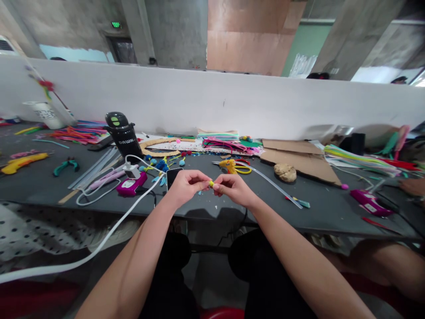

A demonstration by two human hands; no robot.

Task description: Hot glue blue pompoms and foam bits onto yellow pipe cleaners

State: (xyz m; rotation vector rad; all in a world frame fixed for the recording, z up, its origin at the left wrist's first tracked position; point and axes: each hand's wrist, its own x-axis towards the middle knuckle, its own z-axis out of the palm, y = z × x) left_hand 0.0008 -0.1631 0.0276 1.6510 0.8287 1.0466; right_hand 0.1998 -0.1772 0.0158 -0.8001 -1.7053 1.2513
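Fingers (pixel 201 186) of both hands pinched in, thumb to forefinger: left hand (pixel 182 188) and right hand (pixel 236 189) clamped on opposite ends of one small yellow piece (pixel 211 183), fingertips almost meeting. Long white partition (pixel 159 102) across the back. Dark grey table (pixel 327 217) in front of it, seated person's forearms reaching over the near edge. Brown cardboard (pixel 295 157) lying toward the back, right of centre. Black bottle (pixel 123 138) upright at left, lettered DAWN. Bundled pink stems (pixel 229 145) farther back, beyond the hands. Clear strip (pixel 277 186) slanting across the table, right of the right hand. Yellow tool (pixel 227 165) just beyond that hand; its outline too cluttered to make out fully. Magenta box (pixel 132 185) left of the left hand, white plug (pixel 131 171) on top. Dark slab (pixel 172 175), phone-like, partly hidden behind the left hand. Lumpy tan ball (pixel 284 173) in front of the cardboard. Smallest: the yellow piece, held above the table's near side, between the hands.
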